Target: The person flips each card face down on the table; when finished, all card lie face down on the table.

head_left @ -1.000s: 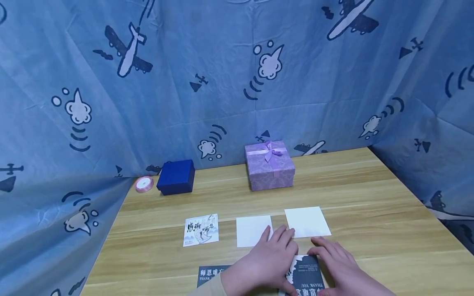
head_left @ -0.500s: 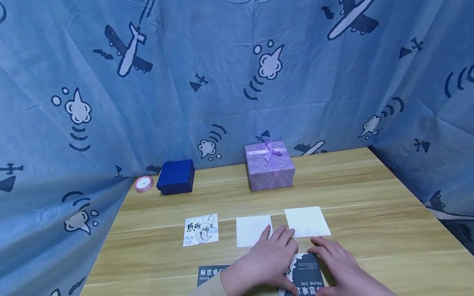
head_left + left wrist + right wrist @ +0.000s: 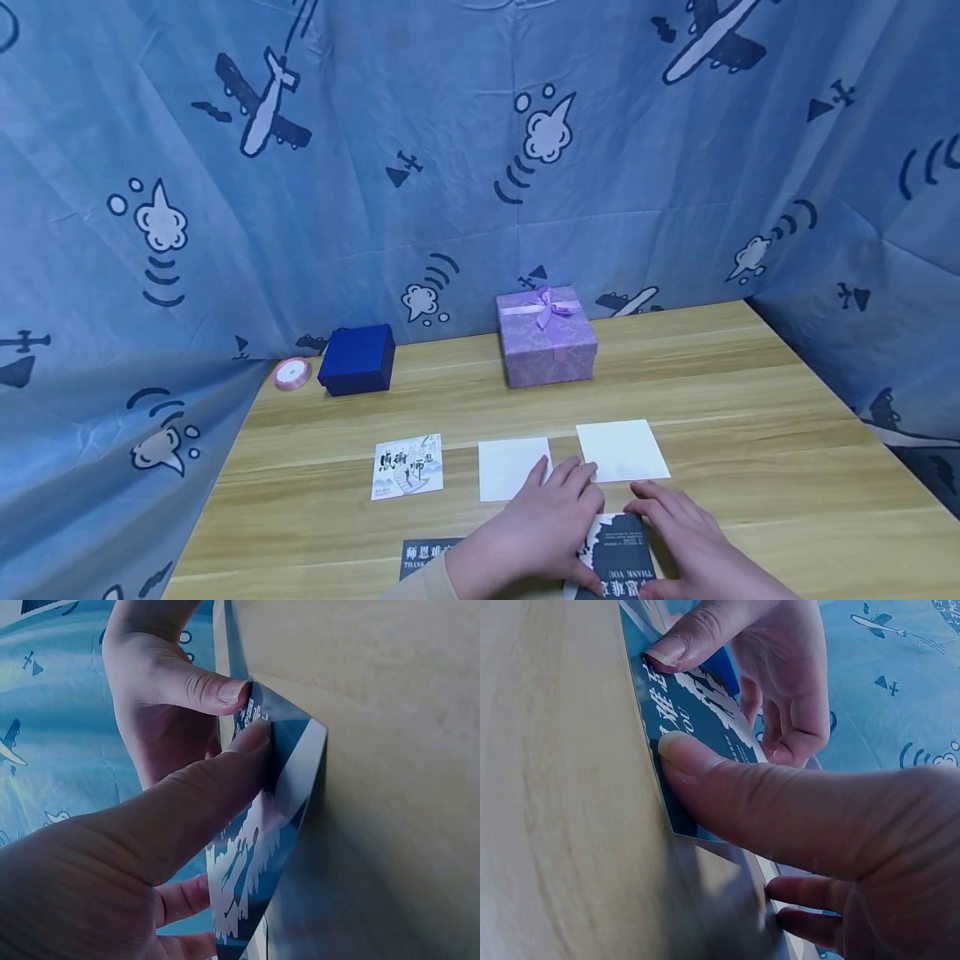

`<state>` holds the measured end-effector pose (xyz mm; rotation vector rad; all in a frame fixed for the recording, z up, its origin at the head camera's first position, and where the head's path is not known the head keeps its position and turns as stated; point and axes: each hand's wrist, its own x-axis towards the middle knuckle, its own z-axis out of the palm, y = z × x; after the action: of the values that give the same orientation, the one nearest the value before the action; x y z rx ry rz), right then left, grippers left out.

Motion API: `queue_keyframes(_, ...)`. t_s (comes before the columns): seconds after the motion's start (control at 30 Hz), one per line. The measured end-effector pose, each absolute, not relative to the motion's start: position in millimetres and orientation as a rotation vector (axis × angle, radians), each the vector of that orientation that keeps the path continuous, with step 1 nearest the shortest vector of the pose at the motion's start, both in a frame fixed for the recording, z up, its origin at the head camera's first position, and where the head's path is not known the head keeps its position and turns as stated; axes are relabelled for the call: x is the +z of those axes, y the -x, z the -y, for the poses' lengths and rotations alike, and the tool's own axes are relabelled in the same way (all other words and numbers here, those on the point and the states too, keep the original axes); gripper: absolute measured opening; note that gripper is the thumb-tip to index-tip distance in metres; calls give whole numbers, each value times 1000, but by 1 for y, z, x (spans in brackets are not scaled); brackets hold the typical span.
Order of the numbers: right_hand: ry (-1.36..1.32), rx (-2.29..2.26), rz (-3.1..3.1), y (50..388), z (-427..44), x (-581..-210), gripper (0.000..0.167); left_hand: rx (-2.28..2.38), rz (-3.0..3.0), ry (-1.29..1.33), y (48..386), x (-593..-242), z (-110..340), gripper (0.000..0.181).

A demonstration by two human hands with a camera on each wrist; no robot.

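A dark greeting card with white lettering and a jagged white pattern is between my two hands at the near edge of the head view. My left hand pinches its left side, thumb on the printed face. On the right side, my right hand holds it the same way, its thumb pressing the lettered part. Both wrist views show the card tilted up from the tabletop. My left fingertips overlap the corner of a blank white card in the head view.
Another dark card lies partly under my left forearm's outline. Further off are a printed white card and a second blank card. A pink ribbon roll, blue box and purple bowed gift box stand along the back.
The dark card between my hands has shifted slightly away from me, its lettering now a little higher in view. Both hands stay nearly still, and the other things have not moved.
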<state>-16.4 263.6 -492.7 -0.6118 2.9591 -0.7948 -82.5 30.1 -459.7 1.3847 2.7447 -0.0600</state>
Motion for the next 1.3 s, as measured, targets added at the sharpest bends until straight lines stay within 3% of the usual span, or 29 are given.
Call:
queue_keyframes(0.77, 478, -853, -2823, 18, -264, -484, 80, -56, -2764, -1403, 83, -456, -29, 74)
queue_keyframes(1.3, 397, -876, -2810, 22, -264, -477, 66, 25, -2767, -1454, 87, -451, -27, 45)
